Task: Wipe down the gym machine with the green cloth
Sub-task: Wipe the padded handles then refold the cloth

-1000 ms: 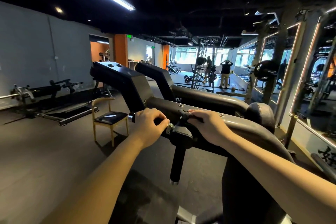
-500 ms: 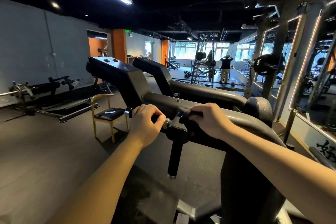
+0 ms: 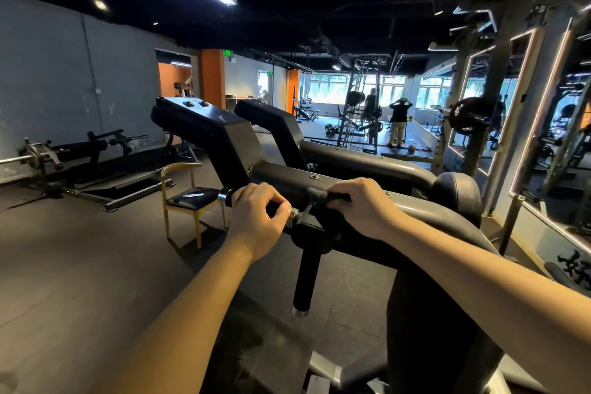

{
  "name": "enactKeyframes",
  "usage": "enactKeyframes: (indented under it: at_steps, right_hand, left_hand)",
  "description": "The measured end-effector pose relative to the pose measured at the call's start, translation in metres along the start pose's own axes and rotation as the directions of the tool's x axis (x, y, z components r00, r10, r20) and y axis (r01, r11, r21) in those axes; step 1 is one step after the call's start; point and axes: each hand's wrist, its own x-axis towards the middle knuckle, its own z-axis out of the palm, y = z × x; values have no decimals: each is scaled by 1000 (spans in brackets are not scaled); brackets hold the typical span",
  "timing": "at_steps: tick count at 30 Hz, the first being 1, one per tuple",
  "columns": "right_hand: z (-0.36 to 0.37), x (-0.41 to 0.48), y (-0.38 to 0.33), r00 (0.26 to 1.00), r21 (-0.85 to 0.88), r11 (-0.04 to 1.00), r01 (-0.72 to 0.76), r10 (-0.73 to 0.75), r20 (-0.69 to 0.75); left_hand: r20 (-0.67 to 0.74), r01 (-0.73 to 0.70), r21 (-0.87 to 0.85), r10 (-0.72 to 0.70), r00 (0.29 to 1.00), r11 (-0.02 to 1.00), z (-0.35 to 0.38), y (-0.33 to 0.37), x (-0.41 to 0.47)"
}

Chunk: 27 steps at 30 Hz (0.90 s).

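1. Both hands are being kept curled: the handle of the gym machine is being gripped by the left hand, the cloth by the right hand.
2. Compared with one second ago, the right fingers are being curled more.
3. The cloth, bunched and dark-looking, is being pressed on the grey frame bar.

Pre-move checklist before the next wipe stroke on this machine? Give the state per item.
1. Steadying grip, left hand grips the side handle: ok.
2. Wiping contact, right hand holds the cloth against the machine arm: ok.
3. That the cloth is the green one: cannot tell, it looks dark here.
4. Whether the hanging handle is already wiped: cannot tell.
5. Room to the left, chair stands apart from the machine: ok.
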Motion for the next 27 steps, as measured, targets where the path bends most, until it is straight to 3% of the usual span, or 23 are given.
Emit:
enactKeyframes:
  at_steps: [3, 8, 12, 19, 27]
  right_hand:
    - [4, 3, -3, 1000, -32, 999, -19, 19, -11]
    - [-11, -49, -24, 994, 109, 988, 109, -112, 16]
    - [-16, -47, -24, 993, 153, 984, 95, -105, 53]
    - [5, 18, -7, 996, -45, 999, -8, 12, 89]
    - [18, -52, -25, 998, 340, 939, 56, -40, -55]
  left_hand:
    - [6, 8, -2, -8, 1000, 1000, -1, 1, 0]
    - [-36, -2, 6, 2, 999, 1000, 2, 1, -2]
    - [-47, -18, 14, 18, 999, 1000, 4, 0, -1]
    - [-4, 16, -12, -17, 1000, 1000, 1, 0, -2]
    - [21, 13, -9, -13, 1000, 1000, -3, 1, -2]
